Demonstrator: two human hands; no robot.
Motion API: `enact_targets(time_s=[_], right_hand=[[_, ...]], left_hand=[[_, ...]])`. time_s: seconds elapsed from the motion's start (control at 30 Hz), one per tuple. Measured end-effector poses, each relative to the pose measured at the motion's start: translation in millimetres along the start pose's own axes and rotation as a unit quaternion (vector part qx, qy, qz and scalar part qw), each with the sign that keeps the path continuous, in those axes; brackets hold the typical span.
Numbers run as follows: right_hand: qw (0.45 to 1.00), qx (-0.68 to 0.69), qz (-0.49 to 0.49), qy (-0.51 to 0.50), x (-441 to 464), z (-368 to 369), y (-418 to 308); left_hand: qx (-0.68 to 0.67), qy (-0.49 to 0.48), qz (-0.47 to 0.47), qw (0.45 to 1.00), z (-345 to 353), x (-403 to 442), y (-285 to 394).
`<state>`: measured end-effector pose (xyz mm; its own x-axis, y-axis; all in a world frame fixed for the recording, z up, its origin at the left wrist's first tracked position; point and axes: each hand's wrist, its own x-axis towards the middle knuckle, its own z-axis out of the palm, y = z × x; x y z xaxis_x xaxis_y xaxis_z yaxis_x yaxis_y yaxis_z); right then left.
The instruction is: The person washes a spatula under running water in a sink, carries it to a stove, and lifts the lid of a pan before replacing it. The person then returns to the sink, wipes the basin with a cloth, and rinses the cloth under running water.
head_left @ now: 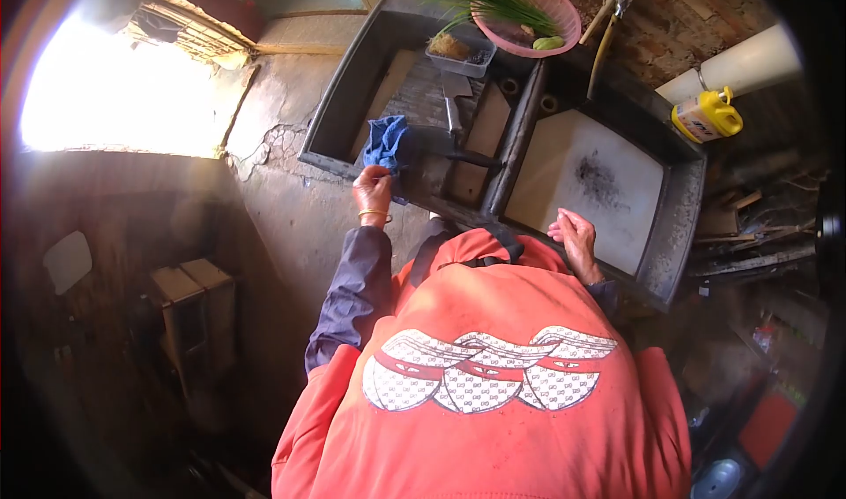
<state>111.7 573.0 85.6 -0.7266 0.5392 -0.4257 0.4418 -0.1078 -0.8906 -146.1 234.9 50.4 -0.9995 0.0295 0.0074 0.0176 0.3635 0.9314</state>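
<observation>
While left grip [374, 190] holds blue cloth [386, 142], right grip [576, 238] near sink [520, 124].

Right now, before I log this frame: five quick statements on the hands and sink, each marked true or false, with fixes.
1. The left hand is at the blue cloth. True.
2. The right hand is on the yellow bottle. False: the right hand is well apart from the yellow bottle.
3. The pink basket holds long green leaves. True.
4. The plastic tub is right of the divider. False: the plastic tub is left of the divider.
5. The left wrist wears a yellow band. True.
</observation>
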Motion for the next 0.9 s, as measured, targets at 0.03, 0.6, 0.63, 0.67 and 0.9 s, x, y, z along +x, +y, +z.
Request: enact_targets(time_s=[0.03,0.6,0.63,0.67,0.9], right_hand=[[1.000,0.008,-0.005,-0.007,3,-4,3],[0.999,0.007,0.027,-0.023,17,-51,36],[0.999,0.009,0.026,-0.030,19,-51,32],[0.999,0.008,0.029,-0.035,21,-51,28],[0.992,-0.075,-0.053,-0.092,57,-22,7]], left_hand=[[0.025,0.001,-0.001,1.000,9,-6,-2],[0.147,0.018,-0.011,0.989,31,-29,-5],[0.178,0.040,0.025,0.983,33,-32,2],[0.181,0.042,0.021,0.982,34,-35,9],[0.318,0.083,0.080,0.941,33,-42,23]])
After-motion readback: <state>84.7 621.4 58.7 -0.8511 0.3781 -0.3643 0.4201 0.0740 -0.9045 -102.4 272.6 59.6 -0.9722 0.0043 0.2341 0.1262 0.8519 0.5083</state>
